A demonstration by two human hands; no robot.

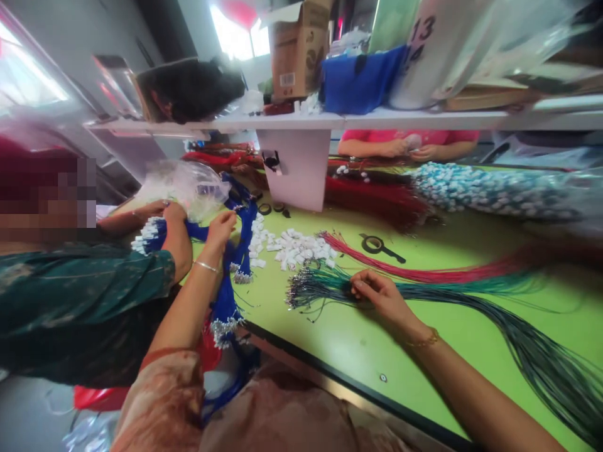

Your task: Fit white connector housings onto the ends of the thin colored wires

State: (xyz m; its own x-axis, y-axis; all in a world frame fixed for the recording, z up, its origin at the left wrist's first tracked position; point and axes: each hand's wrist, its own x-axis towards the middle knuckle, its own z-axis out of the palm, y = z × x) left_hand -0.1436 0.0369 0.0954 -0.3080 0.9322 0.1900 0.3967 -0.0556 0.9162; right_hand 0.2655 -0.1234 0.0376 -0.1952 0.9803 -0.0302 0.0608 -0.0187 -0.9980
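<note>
Cardboard box [301, 59] beside blue bin [358, 85]

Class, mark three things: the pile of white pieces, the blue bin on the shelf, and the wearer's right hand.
Pile of white pieces [301, 248]: head view, middle of the pile.
Blue bin [358, 86]: head view, front side.
Right hand [384, 300]: head view, back of the hand.

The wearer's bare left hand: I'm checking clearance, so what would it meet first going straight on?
The left hand would probably first meet the long blue fabric straps just beyond it; depth is unclear, and it may be touching them.
</note>
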